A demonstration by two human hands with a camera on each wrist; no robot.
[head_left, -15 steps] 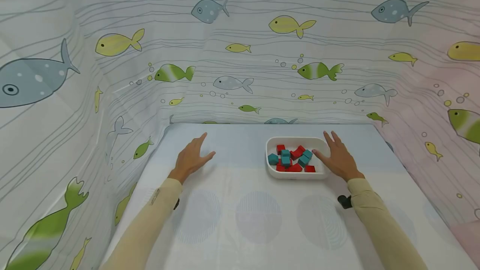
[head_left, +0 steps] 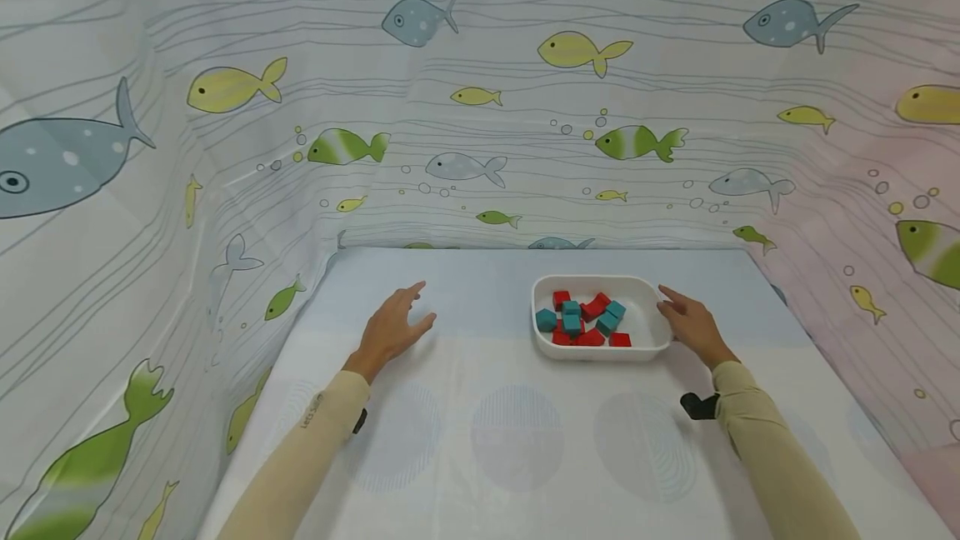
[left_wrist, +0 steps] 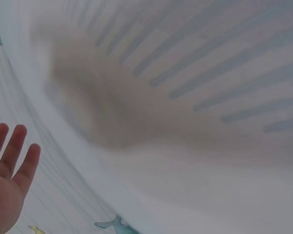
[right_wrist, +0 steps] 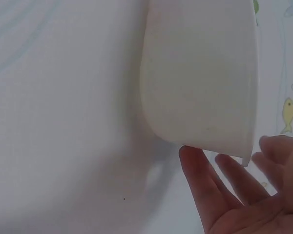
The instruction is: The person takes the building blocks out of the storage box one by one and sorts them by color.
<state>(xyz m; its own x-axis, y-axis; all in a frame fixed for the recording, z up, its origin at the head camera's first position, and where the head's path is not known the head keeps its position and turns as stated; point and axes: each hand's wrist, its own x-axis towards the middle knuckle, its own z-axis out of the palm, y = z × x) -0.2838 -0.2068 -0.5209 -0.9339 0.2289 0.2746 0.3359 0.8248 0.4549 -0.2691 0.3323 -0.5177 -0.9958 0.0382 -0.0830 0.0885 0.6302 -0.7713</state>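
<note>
The person's left hand hangs above the left part of the white, pale-patterned table, reaching forward from a beige long sleeve, fingers and thumb spread apart and holding nothing. The right hand, from the matching right sleeve, angles inward at the right end of the white, rounded rectangular tray, which sits on the table right of centre. Its digits stay apart at the tray's end rather than clamped on it; in the right wrist view one fingertip meets the outer end wall, though whether the other fingers touch the rim cannot be told. That view cuts off part of the hand at the right and lower edges. In the left wrist view only three fingers and a piece of palm show at the lower left, the thumb out of frame, and much of the pale surface is blurred. The red blocks and teal blocks overlap inside the tray, mostly toward its left and middle, so their number is hard to make out.
</note>
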